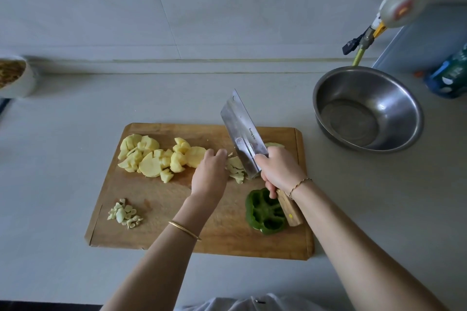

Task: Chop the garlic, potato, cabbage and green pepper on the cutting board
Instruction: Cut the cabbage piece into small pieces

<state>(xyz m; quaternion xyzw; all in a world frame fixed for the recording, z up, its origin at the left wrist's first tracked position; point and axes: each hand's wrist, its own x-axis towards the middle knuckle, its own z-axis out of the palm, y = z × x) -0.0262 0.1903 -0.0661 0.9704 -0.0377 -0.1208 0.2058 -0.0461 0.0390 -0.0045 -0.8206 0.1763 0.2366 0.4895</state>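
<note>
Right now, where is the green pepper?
In the head view, the green pepper sits cut side up at the near right of the cutting board, beside the wooden handle of the cleaver gripped by the right hand.

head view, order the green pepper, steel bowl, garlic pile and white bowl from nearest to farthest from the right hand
From the right hand, which grips the cleaver:
1. green pepper, just below the hand on the cutting board
2. steel bowl, off the board to the upper right
3. garlic pile, board's near-left corner
4. white bowl, far left edge of the view
</note>
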